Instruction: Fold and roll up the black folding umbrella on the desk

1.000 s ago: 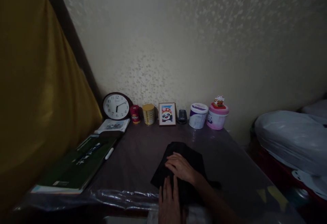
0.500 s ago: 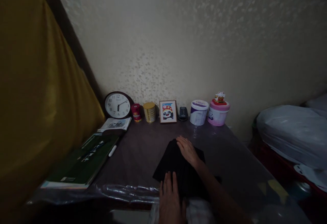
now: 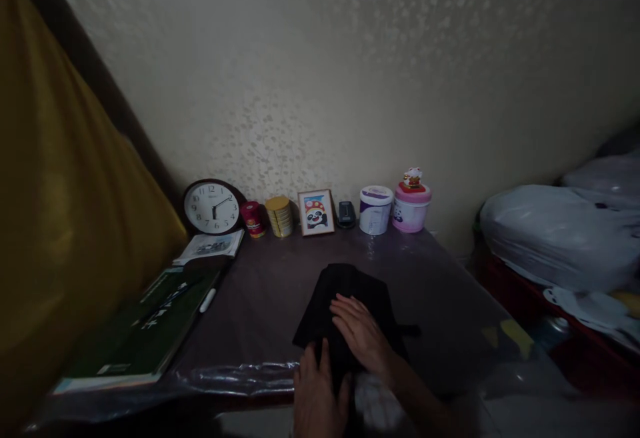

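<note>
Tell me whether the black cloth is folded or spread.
Folded: the cloth lies as a compact dark pad on the table, both hands pressing it.

A folded black cloth (image 3: 345,295) lies flat on the dark tabletop. Its near edge sits under the left hand (image 3: 317,395), its middle beneath the right hand (image 3: 363,335), both palms down.
</note>
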Action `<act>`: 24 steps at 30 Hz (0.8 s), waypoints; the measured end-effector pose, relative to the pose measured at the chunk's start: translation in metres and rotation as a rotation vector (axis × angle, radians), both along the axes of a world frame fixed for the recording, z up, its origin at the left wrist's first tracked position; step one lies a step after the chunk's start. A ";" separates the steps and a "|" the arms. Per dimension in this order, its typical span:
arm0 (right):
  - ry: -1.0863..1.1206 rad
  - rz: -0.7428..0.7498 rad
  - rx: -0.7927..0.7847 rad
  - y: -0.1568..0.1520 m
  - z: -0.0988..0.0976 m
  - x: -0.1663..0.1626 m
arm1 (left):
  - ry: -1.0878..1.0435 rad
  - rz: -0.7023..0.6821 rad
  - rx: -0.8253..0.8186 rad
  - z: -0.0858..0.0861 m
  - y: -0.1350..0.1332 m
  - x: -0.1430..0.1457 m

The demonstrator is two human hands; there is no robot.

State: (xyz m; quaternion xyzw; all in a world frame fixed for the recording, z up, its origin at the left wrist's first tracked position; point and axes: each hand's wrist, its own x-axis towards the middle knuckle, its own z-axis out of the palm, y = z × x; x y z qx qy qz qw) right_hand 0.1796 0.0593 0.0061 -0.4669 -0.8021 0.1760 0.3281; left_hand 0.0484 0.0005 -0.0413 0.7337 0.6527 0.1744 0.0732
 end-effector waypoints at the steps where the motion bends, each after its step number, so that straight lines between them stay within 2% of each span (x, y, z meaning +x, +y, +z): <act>1: -0.004 -0.023 -0.006 -0.002 0.000 0.000 | 0.013 0.000 -0.002 0.002 0.000 0.000; 4: 0.026 0.155 -0.077 -0.011 0.000 0.002 | 0.019 -0.040 -0.033 0.009 0.001 0.000; 5: 0.072 0.177 -0.094 -0.013 0.000 0.005 | 0.020 -0.049 -0.045 0.011 0.001 0.000; 6: 0.129 0.136 -0.095 -0.014 -0.001 0.010 | 0.025 -0.047 -0.053 0.012 0.001 0.000; 7: 0.185 0.031 -0.079 -0.012 -0.004 0.019 | 0.034 -0.036 -0.062 0.014 0.001 0.000; 10: 0.260 -0.430 -0.017 0.001 -0.021 0.057 | 0.062 0.015 -0.106 0.016 -0.001 0.003; 12: 0.257 -0.619 -0.080 0.011 -0.036 0.083 | 0.060 0.030 -0.157 0.018 -0.002 0.005; 14: 0.252 -0.718 -0.155 0.016 -0.046 0.102 | 0.045 0.039 -0.207 0.020 -0.003 0.007; 17: 0.318 -0.691 -0.250 0.016 -0.048 0.109 | 0.004 0.017 -0.275 0.022 -0.003 0.008; 21: 0.489 -0.581 -0.389 0.012 -0.036 0.099 | -0.065 0.014 -0.390 0.025 -0.001 0.007; 24: 0.591 -0.553 -0.402 0.014 -0.031 0.095 | -0.080 0.034 -0.420 0.027 0.000 0.008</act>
